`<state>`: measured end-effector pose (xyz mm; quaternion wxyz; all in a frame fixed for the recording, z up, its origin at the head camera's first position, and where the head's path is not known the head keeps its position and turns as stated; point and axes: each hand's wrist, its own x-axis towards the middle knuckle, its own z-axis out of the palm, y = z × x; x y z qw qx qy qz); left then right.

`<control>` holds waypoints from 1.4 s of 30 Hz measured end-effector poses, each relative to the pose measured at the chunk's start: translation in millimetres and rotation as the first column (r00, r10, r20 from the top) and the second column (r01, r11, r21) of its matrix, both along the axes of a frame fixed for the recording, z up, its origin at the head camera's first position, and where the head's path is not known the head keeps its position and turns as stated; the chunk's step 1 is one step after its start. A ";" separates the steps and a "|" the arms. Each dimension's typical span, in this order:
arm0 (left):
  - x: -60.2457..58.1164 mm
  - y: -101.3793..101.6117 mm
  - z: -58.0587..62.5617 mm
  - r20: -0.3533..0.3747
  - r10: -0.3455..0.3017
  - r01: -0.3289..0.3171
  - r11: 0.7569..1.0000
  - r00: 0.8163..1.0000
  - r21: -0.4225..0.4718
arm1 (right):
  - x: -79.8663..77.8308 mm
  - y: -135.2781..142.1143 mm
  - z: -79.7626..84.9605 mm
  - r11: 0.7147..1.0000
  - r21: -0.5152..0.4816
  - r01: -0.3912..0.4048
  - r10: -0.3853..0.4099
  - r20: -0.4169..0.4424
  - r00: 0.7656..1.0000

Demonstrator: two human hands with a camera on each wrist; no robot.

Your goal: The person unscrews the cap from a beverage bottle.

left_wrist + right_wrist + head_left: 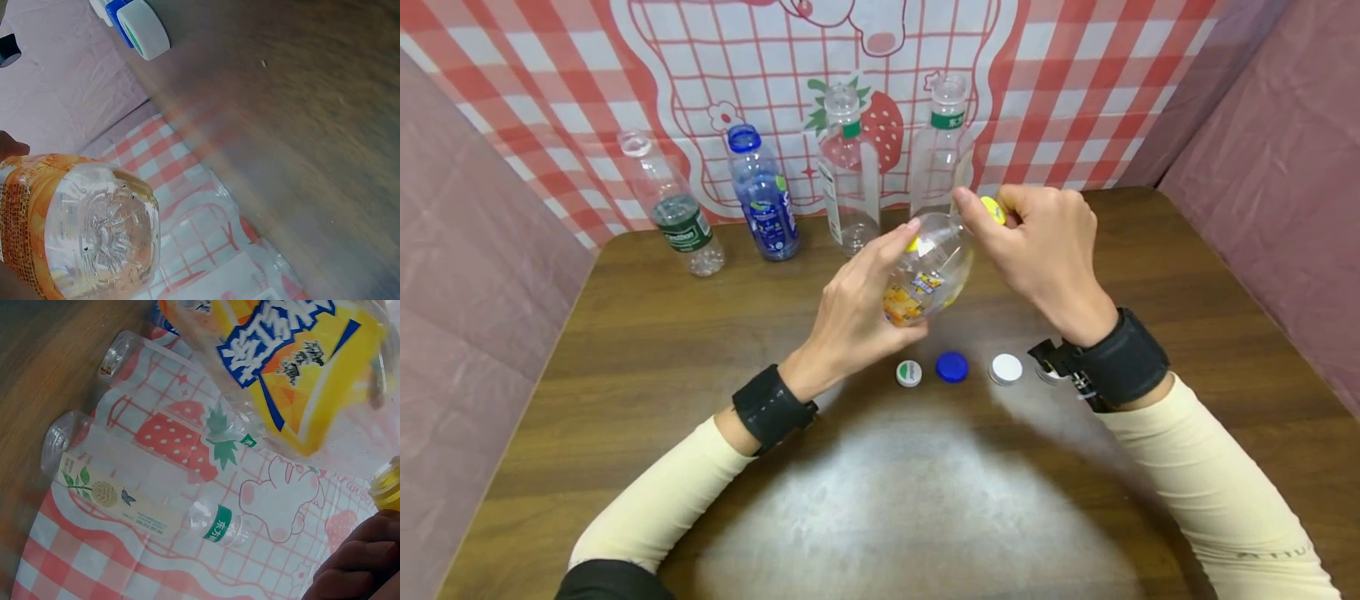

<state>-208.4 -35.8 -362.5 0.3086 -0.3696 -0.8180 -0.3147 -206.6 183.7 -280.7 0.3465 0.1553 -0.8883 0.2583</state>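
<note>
My left hand (861, 296) grips a clear plastic bottle (943, 262) round its body, thumb on top. It is tilted, its neck end toward my right hand (1048, 246). An orange label and ribbed base of this bottle (112, 231) fill the lower left of the left wrist view. With thumb and curled fingers, my right hand pinches a yellow cap (994, 210) at the neck end. In the right wrist view the cap (389, 487) shows at the right edge above the fingers; whether it sits on the threads I cannot tell.
Behind stand uncapped bottles: a green-labelled one (681, 223), a blue one (767, 208), and two clear ones (853, 192) (931, 167). Nearer lie a white-and-green cap (908, 373), a blue cap (952, 367), a white cap (1006, 368) and another partly behind the right wrist strap.
</note>
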 end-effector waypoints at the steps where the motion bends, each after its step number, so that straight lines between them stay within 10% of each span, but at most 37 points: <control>1: -0.1 -0.7 0.0 0.002 -0.008 0.008 1.000 1.000 0.004 | 0.2 -0.3 -0.3 1.000 -0.004 -0.007 0.007 -0.007 1.000; 10: -2.0 -8.8 -0.9 0.068 -0.122 0.120 0.992 0.990 0.034 | 1.4 0.3 -5.7 0.986 -0.036 -0.164 0.162 -0.046 0.986; 18: -4.7 -18.1 -1.9 0.216 -0.282 0.263 0.958 0.935 0.111 | 3.5 7.7 -0.2 0.941 0.068 -0.331 0.330 0.023 0.944; 26: -5.8 -20.9 -5.7 0.237 -0.303 0.275 0.951 0.923 0.143 | 5.3 15.8 9.5 0.913 0.069 -0.401 0.392 0.122 0.912; 34: -2.6 -22.3 -3.4 0.180 -0.202 0.185 0.977 0.963 0.106 | 3.6 14.7 5.2 0.964 -0.118 -0.240 0.253 0.120 0.960; 42: -2.1 -26.8 -3.1 0.112 -0.135 0.138 0.990 0.985 -0.021 | 6.9 3.1 4.5 0.994 -0.002 -0.110 0.109 0.163 0.981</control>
